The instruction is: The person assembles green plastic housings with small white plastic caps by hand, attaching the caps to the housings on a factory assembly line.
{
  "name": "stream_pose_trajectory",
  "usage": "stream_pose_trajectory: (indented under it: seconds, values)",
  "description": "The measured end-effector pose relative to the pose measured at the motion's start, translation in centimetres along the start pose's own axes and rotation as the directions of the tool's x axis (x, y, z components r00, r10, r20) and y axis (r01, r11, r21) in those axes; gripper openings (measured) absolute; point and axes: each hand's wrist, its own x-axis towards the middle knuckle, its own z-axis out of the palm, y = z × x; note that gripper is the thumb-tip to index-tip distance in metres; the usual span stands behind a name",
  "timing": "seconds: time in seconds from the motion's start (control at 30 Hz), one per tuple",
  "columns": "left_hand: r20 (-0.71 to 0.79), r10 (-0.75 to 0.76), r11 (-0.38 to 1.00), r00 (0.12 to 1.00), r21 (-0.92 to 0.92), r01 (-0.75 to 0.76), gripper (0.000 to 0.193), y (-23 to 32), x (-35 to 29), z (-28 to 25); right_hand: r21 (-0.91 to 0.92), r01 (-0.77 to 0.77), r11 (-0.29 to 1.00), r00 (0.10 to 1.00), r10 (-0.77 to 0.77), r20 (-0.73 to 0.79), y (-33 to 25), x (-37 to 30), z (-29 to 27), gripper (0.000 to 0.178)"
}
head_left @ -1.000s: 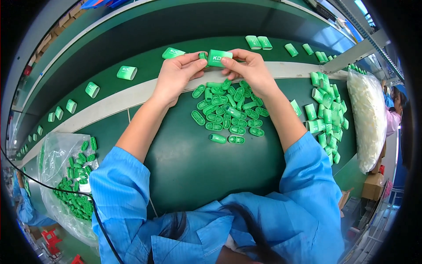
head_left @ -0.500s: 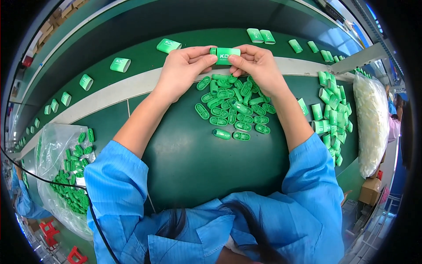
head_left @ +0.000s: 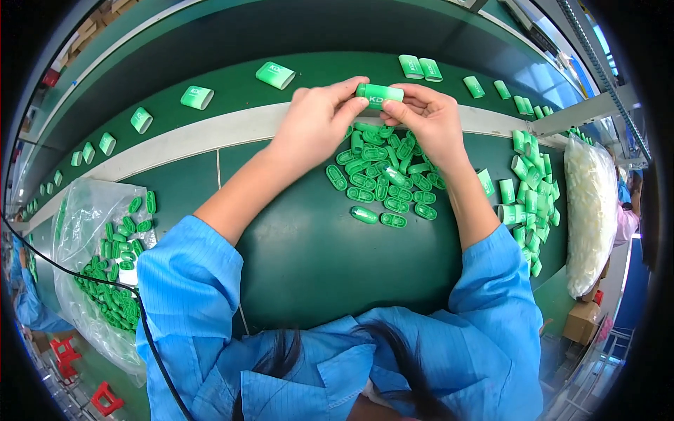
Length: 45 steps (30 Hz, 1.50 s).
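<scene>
Both my hands hold one small green-and-white oval casing (head_left: 386, 93) level above the pale rail. My left hand (head_left: 312, 123) pinches its left end between thumb and fingers, where a darker green end cap (head_left: 361, 90) sits. My right hand (head_left: 434, 121) is closed on its right part, the thumb along the lower edge. Whether the cap is fully seated cannot be made out. Just below my hands, a loose pile of green oval end caps (head_left: 381, 188) lies on the dark green table (head_left: 337, 274).
A heap of green casing sleeves (head_left: 533, 193) lies right, beside a bag of cream-coloured parts (head_left: 591, 210). Left stands an open clear bag (head_left: 70, 259) with green caps. Beyond the rail (head_left: 239, 126), casings such as this one (head_left: 275, 75) line a green belt. A black cable (head_left: 63, 270) crosses left.
The whole view has shifted slightly. My hands and the casing have moved a little to the right, and the casing is now slightly tilted. Both hands keep their hold.
</scene>
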Motion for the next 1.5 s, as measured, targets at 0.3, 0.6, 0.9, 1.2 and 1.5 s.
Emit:
stream_pose_trajectory:
  seconds: [0.3,0.6,0.9,1.2,1.5]
  values:
    - [-0.165,0.22,0.932,0.961,0.327,-0.157,0.024,-0.1,-0.4,1.7,-0.201,0.078,0.977,0.989,-0.101,-0.105,0.3,-0.2,1.3,0.027]
    - [-0.009,-0.13,0.891,0.992,0.437,0.121,0.032,-4.2,6.5,-1.6,-0.943,0.207,0.262,0.922,-0.373,0.099,4.1,9.1,-4.4,0.034]
    - [0.293,-0.081,0.926,0.953,0.377,-0.038,0.02,-0.2,-0.6,-1.8,-0.935,0.187,0.3,0.962,-0.249,0.113,2.2,5.5,-3.0,0.028]
    - [0.137,-0.262,0.951,0.955,-0.135,0.28,0.034,-0.6,1.1,-0.3,0.174,-0.206,0.963,0.978,0.206,0.022,-0.6,-0.3,-0.1,0.031]
    - [0.119,-0.238,0.869,0.964,-0.417,0.266,0.03,-1.1,0.8,0.7,0.06,-0.181,0.982,0.984,0.18,0.016,0.7,-0.4,-0.1,0.029]
